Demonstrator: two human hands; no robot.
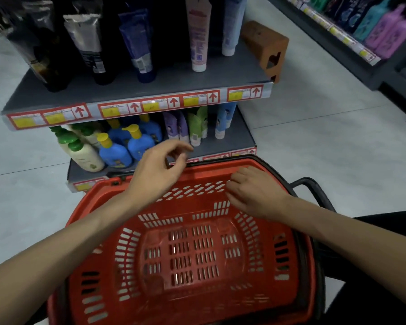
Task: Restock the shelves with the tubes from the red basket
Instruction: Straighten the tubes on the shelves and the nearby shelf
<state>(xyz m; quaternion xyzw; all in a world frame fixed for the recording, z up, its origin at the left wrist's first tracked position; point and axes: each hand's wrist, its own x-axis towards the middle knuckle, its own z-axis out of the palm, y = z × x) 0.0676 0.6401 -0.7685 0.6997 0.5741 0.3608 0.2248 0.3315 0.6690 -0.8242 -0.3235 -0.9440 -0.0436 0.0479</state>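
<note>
Shop aisle; red basket (185, 254) looks empty. Left hand (157, 170) grip loose, holding nothing; right hand (251, 193) curled, can't tell. Risk: left hand knocks tubes (195, 127) off front edge of lower shelf (240, 137).

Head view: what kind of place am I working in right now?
Most likely a shop's toiletries aisle: shelves edged with yellow-and-red price labels, rows of tubes and pump bottles on them, and a red shopping basket in front.
</note>
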